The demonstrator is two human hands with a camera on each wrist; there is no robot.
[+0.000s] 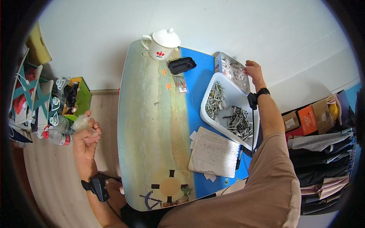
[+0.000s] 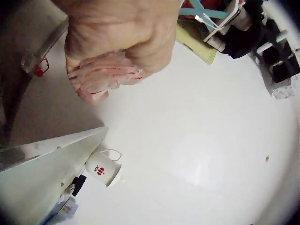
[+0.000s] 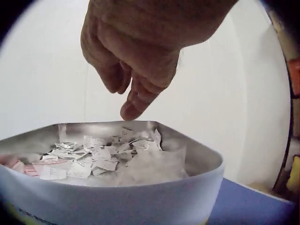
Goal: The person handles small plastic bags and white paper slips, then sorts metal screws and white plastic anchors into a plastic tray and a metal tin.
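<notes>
- Left hand (image 1: 86, 137) off the table's left edge, clenched round small clear bags (image 2: 101, 77).
- Right hand (image 1: 254, 70) loose, empty, fingers hanging over the tin (image 3: 117, 199) of paper slips (image 3: 101, 152).
- White tray (image 1: 218, 81) beside the tin holds unsorted screws (image 1: 238, 121); bagging looks far from complete.

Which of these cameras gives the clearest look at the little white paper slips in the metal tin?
The right wrist view: the small white paper slips fill the near foreground inside the silver metal tin, right under the right hand hovering above them. The head view shows them only as a tiny pale heap. The left wrist view does not show them.
</notes>
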